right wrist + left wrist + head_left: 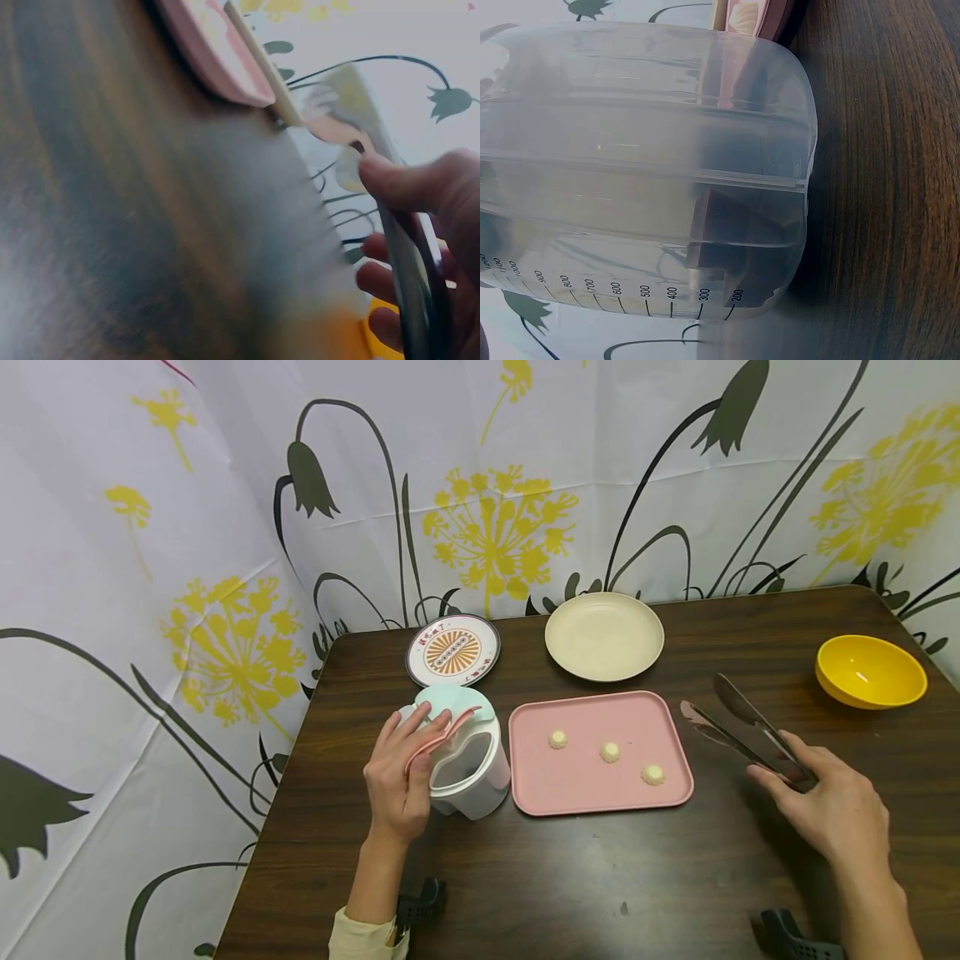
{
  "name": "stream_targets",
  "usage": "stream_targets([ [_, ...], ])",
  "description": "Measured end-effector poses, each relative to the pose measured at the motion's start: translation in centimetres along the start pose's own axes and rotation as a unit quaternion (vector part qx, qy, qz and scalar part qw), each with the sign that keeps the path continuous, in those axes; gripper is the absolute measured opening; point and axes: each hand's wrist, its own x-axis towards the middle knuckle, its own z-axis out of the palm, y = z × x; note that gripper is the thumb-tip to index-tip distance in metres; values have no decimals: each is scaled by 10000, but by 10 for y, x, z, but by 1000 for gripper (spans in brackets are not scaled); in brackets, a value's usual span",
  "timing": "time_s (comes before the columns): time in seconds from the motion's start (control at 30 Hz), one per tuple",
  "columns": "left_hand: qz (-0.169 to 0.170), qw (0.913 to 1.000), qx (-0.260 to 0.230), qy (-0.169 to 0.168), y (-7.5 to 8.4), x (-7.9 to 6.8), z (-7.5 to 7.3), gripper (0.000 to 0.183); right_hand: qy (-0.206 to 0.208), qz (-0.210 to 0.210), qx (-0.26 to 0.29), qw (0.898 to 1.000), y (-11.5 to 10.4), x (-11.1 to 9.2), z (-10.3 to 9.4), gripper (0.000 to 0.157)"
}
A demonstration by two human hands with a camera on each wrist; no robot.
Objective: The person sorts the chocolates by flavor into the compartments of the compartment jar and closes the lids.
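Note:
My left hand holds the raised pink flap lid of a clear, divided container, with the flap between thumb and fingers. The container's mint lid section lies at the back, and the compartment beneath the pink flap is uncovered. In the left wrist view the container's wall carries printed measuring marks. My right hand grips metal tongs whose arms stand apart with nothing between the tips, right of the pink tray. Three small pale, ridged pieces lie spread on that tray.
Behind the container is a round patterned plate. A cream plate lies behind the tray, and a yellow bowl stands at the far right of the dark wooden table. A flowered cloth hangs along the back.

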Motion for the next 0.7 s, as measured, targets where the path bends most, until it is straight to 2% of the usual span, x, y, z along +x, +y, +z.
stream_targets([
  [0.17, -21, 10000, 10, -2, 0, 0, 0, 44, -150, -773, 17, 9969, -8, 1, -5, 70],
  [0.27, -18, 10000, 14, 7, -1, 0, 0, 45, -261, -1302, 160, 9910, -11, 0, -6, 66],
  [0.37, -11, 10000, 3, 9, -1, 0, 0, 45, -388, -1657, 272, 9850, -14, -1, -5, 64],
  [0.53, 4, 10000, -13, 17, -1, 0, 0, 44, -533, -1895, 174, 9803, -17, -3, -4, 61],
  [0.7, -7, 10000, -17, 20, 0, 0, 0, 44, -716, -1946, -21, 9783, -20, -4, -3, 59],
])
